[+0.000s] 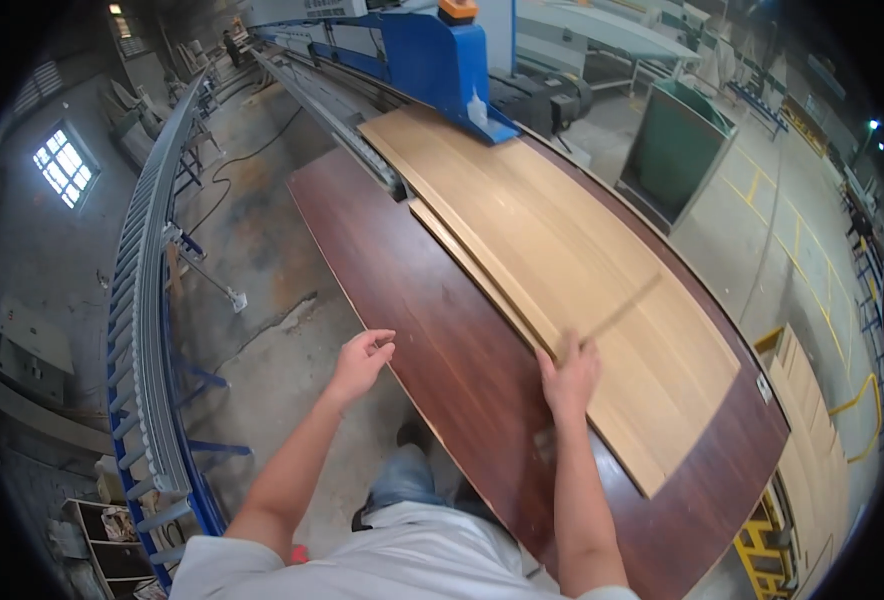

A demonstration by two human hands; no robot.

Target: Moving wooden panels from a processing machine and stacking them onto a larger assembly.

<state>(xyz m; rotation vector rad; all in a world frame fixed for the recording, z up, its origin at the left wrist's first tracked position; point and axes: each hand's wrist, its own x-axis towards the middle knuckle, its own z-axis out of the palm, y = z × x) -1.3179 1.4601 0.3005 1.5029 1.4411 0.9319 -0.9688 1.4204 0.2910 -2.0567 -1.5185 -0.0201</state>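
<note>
the pale panel lies flat on the dark table, its far end at the foot of the blue machine and its near corner pointing toward the person. along its left side, the edge of a second pale board shows just beneath it.

the right hand is at the left edge of the panel, toward its near end, fingers pointing away from the body and a little apart, thumb out to the left. they are slightly blurred, and whether they grip the edge or only rest on it cannot be told. a thin dark streak runs from the fingertips across the panel; whether it is a stick or a shadow is unclear.

the left hand is at the left edge of the table, well apart from the panel. its fingers curl loosely, partly open, with nothing visible in them; contact with the table cannot be told.

further left stands a roller conveyor; beyond the table, on the right, a green bin.
</note>
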